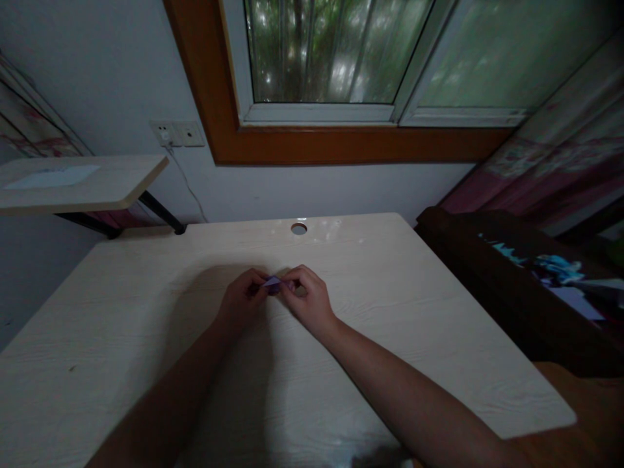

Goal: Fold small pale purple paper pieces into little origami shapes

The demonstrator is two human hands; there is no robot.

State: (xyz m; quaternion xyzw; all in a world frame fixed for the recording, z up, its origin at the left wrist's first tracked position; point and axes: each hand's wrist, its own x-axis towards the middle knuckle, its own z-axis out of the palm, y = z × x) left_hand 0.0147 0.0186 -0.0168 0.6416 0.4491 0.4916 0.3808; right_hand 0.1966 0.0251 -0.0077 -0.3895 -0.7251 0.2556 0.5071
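Observation:
Between my two hands is a small folded piece of purple paper (273,283), with a pale triangular face showing. My left hand (242,296) pinches its left end between thumb and fingers. At the right end, my right hand (308,296) grips it in a pinch too. Both hands are over the middle of the light wood-grain desk (380,286), near its far side. The fingertips cover the paper's ends, so its full shape is hidden.
A raised shelf (112,188) on black legs stands at the desk's back left. A round cable hole (299,229) lies beyond my hands. To the right, a dark wooden cabinet (468,286) bears several items. Behind are a wall socket (176,133) and a window (336,52).

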